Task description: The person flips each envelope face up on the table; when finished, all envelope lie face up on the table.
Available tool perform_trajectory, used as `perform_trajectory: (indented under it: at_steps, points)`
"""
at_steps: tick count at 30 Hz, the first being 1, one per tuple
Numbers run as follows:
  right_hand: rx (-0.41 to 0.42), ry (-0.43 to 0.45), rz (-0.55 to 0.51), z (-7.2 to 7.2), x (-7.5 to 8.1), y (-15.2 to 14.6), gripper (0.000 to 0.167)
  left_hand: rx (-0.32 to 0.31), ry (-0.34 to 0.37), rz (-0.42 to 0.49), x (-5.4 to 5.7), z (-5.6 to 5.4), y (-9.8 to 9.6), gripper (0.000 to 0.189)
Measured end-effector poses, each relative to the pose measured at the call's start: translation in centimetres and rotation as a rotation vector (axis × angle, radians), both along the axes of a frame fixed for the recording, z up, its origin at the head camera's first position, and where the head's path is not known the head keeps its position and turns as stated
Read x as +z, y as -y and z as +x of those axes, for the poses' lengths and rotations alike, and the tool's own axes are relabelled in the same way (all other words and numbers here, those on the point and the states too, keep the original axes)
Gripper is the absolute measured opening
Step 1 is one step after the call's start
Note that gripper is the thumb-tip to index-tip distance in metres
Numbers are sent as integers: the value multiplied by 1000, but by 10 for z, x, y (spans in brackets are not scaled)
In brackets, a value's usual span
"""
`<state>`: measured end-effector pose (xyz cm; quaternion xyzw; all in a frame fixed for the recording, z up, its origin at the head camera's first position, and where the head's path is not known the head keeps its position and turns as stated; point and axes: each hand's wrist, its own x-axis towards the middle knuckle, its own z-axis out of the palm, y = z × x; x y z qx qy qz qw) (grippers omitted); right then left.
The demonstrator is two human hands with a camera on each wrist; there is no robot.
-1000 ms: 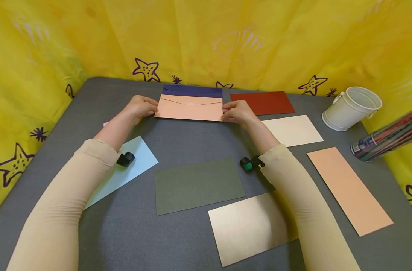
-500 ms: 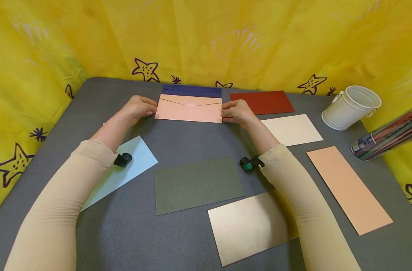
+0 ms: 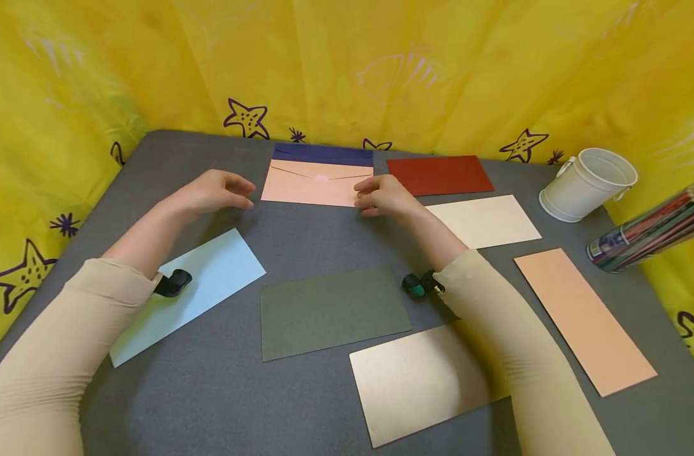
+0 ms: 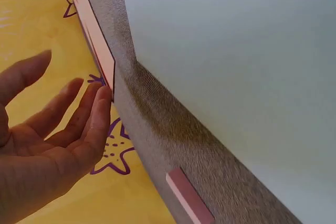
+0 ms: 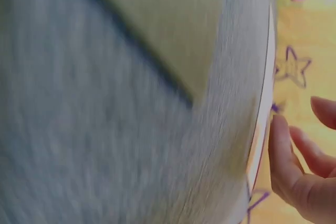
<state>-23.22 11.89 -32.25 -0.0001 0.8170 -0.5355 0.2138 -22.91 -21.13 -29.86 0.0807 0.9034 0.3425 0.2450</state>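
At the back of the grey table a peach-pink envelope [image 3: 309, 190] lies flap side up over a navy envelope [image 3: 324, 153], whose top strip shows behind it. My left hand [image 3: 218, 190] is just left of the peach-pink envelope, its fingers loosely bent around nothing. In the left wrist view, that hand's fingers [image 4: 100, 114] are spread apart. My right hand [image 3: 383, 195] hovers over the envelope's right end and covers its near right corner. Its fingers are relaxed, with a gap between thumb and fingers in the right wrist view.
Around lie a red envelope [image 3: 440, 176], a cream one [image 3: 486, 220], a peach one [image 3: 586, 320], a gold one [image 3: 415, 386], a dark green one [image 3: 335, 313] and a light blue one [image 3: 210, 285]. A white bucket [image 3: 577, 190] and a tube of pencils [image 3: 637, 231] stand right. A small pink block [image 4: 189, 195] lies left.
Both hands have let go of the peach-pink envelope's ends. The left hand has drawn away to the left; the right has shifted slightly left over the envelope's corner. The envelopes stay in place.
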Motion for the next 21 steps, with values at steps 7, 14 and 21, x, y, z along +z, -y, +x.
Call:
perform_trajectory:
  at_steps: [7, 14, 21]
  points:
    - [154, 45, -2, 22, 5, 30, 46, -121, 24, -37, -1, 16, 14, 64]
    - [279, 64, -9, 40, 4, 64, 44, -184, 30, -88, -9, 21, 21, 68]
    - [383, 76, 2, 51, 3, 96, 45, -206, -31, -198, -13, 21, 21, 60]
